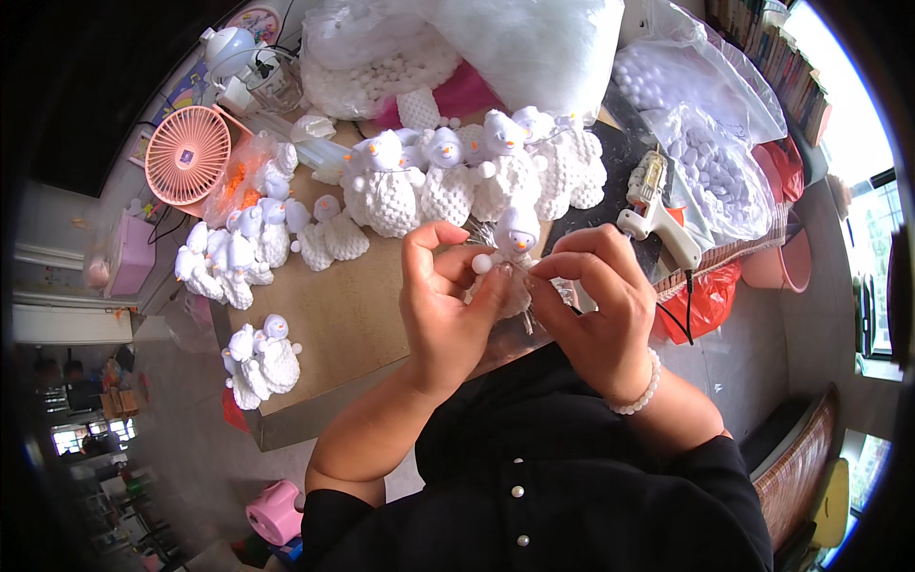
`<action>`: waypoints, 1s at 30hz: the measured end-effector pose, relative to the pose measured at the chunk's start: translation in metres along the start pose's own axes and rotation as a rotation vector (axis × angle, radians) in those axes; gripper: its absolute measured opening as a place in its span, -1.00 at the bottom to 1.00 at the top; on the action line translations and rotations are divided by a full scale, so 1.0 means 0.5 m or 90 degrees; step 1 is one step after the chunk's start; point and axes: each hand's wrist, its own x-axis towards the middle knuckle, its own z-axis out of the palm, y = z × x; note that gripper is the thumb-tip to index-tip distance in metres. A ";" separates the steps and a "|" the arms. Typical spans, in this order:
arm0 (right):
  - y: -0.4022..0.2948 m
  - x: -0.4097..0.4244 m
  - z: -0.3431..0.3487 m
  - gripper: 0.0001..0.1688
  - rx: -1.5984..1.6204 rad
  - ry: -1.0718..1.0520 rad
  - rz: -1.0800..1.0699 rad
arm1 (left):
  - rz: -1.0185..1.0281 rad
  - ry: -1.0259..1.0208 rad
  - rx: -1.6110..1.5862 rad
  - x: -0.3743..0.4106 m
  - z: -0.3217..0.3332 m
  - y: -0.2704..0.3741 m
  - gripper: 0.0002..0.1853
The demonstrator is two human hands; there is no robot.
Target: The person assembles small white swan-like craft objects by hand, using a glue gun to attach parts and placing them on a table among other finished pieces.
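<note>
Between my hands is a small white snowman doll with an orange nose, a white cap and a round white ball at its side. My left hand grips its body, thumb across the front below the head. At the doll's neck, my right hand pinches something thin, perhaps a thread, between thumb and forefinger. Part of the doll's body is hidden by my fingers. Just beyond my hands, several finished-looking snowmen with knobbly white bodies stand in a row. Thin silvery strands show behind the held doll.
A hot glue gun lies at right, its black cord hanging off the table. Smaller snowmen sit near the table's left corner, and more behind them. A pink fan stands at back left. Bags of white balls lie at back right.
</note>
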 end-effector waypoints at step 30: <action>0.022 -0.015 -0.016 -0.84 0.594 -0.125 0.540 | -0.112 -0.129 -0.257 0.012 -0.013 0.020 -0.54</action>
